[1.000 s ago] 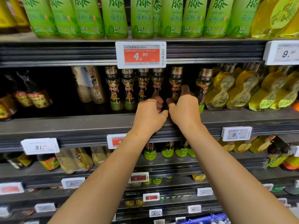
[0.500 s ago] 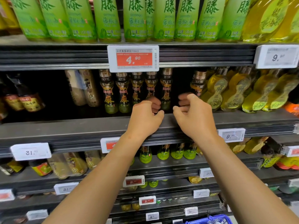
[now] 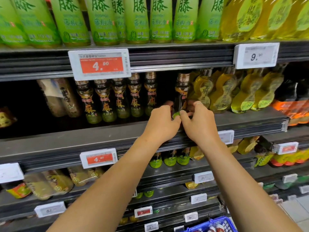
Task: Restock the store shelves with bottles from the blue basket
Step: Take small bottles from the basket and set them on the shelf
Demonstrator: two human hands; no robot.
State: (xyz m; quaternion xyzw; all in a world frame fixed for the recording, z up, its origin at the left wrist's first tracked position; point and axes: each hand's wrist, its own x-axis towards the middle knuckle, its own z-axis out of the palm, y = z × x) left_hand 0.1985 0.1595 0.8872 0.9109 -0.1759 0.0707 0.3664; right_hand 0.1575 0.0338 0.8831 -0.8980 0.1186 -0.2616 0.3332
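- Both hands meet at the foot of one dark bottle [image 3: 182, 96] standing on the middle shelf [image 3: 83, 139]; the left hand [image 3: 161, 122] curls its fingers round the bottle's left side, thumb toward the green base
- The right hand [image 3: 199, 124], a ring on one finger, curls round the bottle's right side, thumb tip touching the green base, so the bottle is pinched between the two hands
- This bottle stands upright, just beside the yellow gourd-shaped bottles [image 3: 222, 91] on its right, with a dark gap on its left
- Beyond the gap stand five matching dark bottles [image 3: 119, 99] in a row, brown caps up, green bands at the bottom
- Further left are two pale wrapped packs [image 3: 61, 97], leaning
- A red price tag [image 3: 100, 64] reading 4.90 hangs from the upper shelf rail, a white tag [image 3: 256, 55] reading 9.90 to its right
- The top shelf carries green-labelled bottles [image 3: 103, 20]; at least nine show, cropped at the top
- The blue basket [image 3: 217, 226] peeks in at the lower edge, well below the hands; only its rim and a few items inside show
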